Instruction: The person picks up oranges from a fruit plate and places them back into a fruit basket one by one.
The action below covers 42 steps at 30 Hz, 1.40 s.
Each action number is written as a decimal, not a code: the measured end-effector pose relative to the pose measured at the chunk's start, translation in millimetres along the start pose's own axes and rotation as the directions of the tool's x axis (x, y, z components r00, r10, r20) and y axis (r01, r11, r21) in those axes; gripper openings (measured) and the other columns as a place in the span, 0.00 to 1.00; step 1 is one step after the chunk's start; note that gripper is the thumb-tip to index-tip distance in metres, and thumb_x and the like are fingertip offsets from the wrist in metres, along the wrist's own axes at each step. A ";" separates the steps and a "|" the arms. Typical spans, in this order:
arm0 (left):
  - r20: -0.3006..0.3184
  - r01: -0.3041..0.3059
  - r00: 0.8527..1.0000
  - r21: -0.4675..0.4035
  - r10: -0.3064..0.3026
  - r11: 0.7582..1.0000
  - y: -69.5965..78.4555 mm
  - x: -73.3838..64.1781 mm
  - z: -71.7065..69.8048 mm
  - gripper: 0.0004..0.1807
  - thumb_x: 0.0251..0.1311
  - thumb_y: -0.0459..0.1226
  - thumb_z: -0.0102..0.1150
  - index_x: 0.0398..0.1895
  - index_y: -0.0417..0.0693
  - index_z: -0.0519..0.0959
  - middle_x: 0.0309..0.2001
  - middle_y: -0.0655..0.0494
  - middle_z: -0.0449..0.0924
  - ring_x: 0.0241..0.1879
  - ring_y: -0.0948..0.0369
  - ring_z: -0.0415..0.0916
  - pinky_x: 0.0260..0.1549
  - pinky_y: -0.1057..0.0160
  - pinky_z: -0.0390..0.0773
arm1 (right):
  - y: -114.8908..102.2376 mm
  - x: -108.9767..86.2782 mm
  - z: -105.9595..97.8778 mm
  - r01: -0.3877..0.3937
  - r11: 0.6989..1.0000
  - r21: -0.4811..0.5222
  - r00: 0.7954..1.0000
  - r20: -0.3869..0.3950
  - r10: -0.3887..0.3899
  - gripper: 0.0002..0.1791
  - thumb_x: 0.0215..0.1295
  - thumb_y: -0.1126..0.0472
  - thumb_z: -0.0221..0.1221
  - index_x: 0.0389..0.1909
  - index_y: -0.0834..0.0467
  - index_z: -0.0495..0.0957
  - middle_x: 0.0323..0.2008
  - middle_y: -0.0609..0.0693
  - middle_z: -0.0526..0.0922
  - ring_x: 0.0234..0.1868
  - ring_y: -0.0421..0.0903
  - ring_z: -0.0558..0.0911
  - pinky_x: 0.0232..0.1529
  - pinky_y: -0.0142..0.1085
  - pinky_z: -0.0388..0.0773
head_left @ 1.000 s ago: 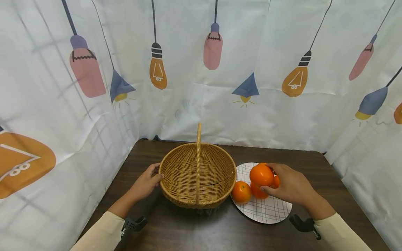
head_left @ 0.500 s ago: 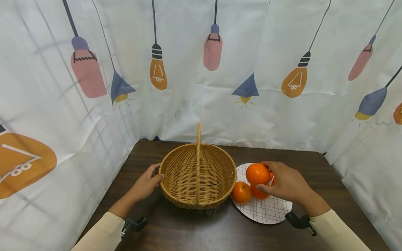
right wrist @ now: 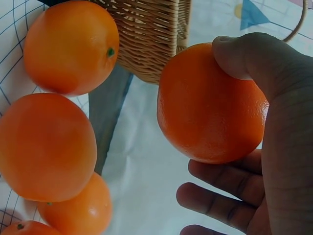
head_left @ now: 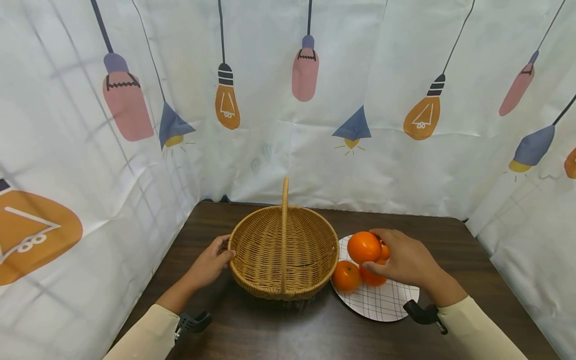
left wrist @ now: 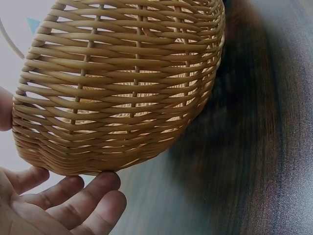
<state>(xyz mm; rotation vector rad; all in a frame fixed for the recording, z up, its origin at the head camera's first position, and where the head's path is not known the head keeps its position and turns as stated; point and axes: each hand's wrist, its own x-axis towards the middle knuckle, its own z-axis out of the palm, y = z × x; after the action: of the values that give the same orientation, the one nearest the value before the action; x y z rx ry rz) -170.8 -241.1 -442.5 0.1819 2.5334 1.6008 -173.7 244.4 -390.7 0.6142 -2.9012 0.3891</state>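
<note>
My left hand (head_left: 210,262) holds the rim of a wicker basket (head_left: 252,260) at its left side. In the left wrist view the thumb lies at the rim and the fingers (left wrist: 100,188) touch the woven wall. My right hand (head_left: 407,260) grips an orange (head_left: 363,247) between thumb and fingers, raised over the plate. The right wrist view shows this orange (right wrist: 210,107) apart from the others, with the basket (right wrist: 146,34) behind it. Several more oranges lie on a white plate with a grid pattern (head_left: 382,305); one orange (head_left: 346,276) sits close to the basket's right side.
Both basket and plate stand on a dark brown wooden table (head_left: 252,330). An arched handle (head_left: 285,225) rises over the middle of the basket. White curtains (head_left: 270,150) printed with lamps enclose the table at the back and sides.
My right hand has moved a little left with the orange, towards the basket. The left hand and the basket have stayed in place.
</note>
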 end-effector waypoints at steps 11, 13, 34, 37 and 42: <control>-0.007 -0.012 1.000 -0.009 0.012 1.000 0.4 0.6 0.7 0.32 0.76 0.38 0.49 0.76 0.33 0.55 0.66 0.33 0.67 0.59 0.44 0.75 0.51 0.44 0.79 | -4.8 7.2 -0.5 0.030 1.000 -0.008 0.999 -0.012 -0.030 0.49 0.51 0.28 0.69 0.67 0.56 0.74 0.54 0.53 0.82 0.46 0.50 0.82 0.38 0.49 0.81; -0.008 -0.014 1.000 -0.013 0.014 1.000 -0.2 0.7 0.7 0.32 0.76 0.38 0.49 0.76 0.33 0.55 0.66 0.33 0.67 0.59 0.44 0.75 0.51 0.44 0.79 | -6.1 8.0 -1.0 0.033 0.999 -0.002 0.999 -0.013 -0.033 0.49 0.52 0.28 0.69 0.67 0.56 0.74 0.55 0.53 0.82 0.46 0.50 0.82 0.38 0.49 0.81; -0.013 -0.025 1.000 -0.012 0.025 1.000 -1.7 0.8 0.4 0.32 0.75 0.39 0.49 0.76 0.34 0.56 0.65 0.34 0.67 0.57 0.44 0.75 0.50 0.44 0.78 | -19.6 20.9 -3.0 0.085 0.996 0.008 0.996 -0.024 -0.085 0.47 0.53 0.29 0.69 0.65 0.56 0.75 0.56 0.52 0.81 0.47 0.49 0.81 0.39 0.49 0.81; -0.015 -0.028 1.000 -0.008 0.028 1.000 -2.1 1.1 0.4 0.32 0.75 0.39 0.49 0.76 0.33 0.56 0.65 0.33 0.68 0.57 0.45 0.75 0.50 0.44 0.78 | -21.3 22.7 -2.5 0.092 0.996 0.005 0.995 -0.024 -0.092 0.47 0.53 0.28 0.69 0.66 0.56 0.75 0.57 0.53 0.81 0.48 0.50 0.82 0.40 0.49 0.81; -0.012 -0.031 0.999 -0.012 0.031 0.999 -1.6 1.1 0.4 0.32 0.75 0.39 0.49 0.76 0.33 0.56 0.65 0.33 0.67 0.57 0.44 0.75 0.50 0.44 0.79 | -24.3 25.7 -1.6 0.095 0.995 0.002 0.995 -0.015 -0.095 0.47 0.53 0.29 0.69 0.66 0.56 0.75 0.58 0.53 0.81 0.48 0.50 0.81 0.40 0.49 0.81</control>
<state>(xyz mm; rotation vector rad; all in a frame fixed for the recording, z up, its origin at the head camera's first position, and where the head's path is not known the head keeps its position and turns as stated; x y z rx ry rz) -171.8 -241.2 -444.2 0.2118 2.5417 1.6324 -186.7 213.7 -378.7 0.7436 -2.8445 0.3834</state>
